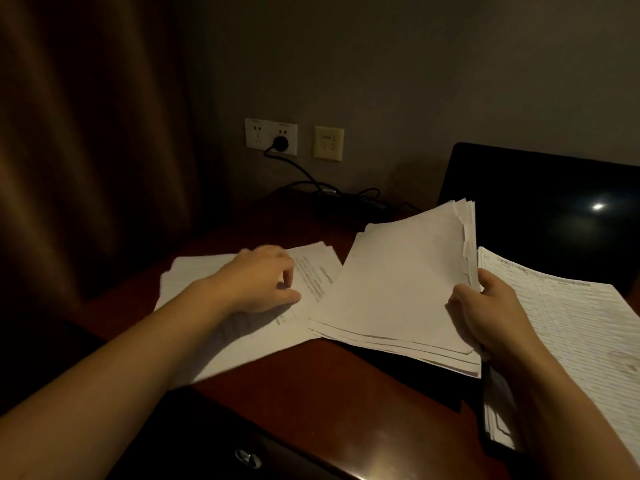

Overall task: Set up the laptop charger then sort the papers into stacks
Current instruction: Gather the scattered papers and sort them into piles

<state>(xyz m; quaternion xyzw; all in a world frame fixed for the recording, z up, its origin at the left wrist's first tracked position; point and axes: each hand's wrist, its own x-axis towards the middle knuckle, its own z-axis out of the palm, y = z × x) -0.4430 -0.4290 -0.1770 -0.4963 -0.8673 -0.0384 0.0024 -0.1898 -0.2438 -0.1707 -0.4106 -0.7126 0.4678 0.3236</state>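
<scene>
now the right hand (491, 317) grips a thick bundle of papers (398, 282) at its right edge, with the thumb on the blank top sheet and the fingers curled behind it. the bundle is tilted: its near edge is down at the bench (329, 393) and its far edge is lifted up in front of the laptop (554, 209). the left hand (259, 278) lies on the left stack (197, 268), a flat pile of sheets with some printed lines on the top one. its fingers are curled and the thumb is close to the forefinger, but the hand is a little blurred, so i cannot tell if it pinches a sheet or only touches it. the right stack (571, 323), with dense printed text, lies flat just beside the right hand, in front of the laptop, whose screen is dark. at the back a black plug (280, 143) sits in the wall socket (254, 133), and its cable (304, 173) goes down to the far edge of the bench, behind the papers. a brown curtain (86, 133) hangs at the left.
</scene>
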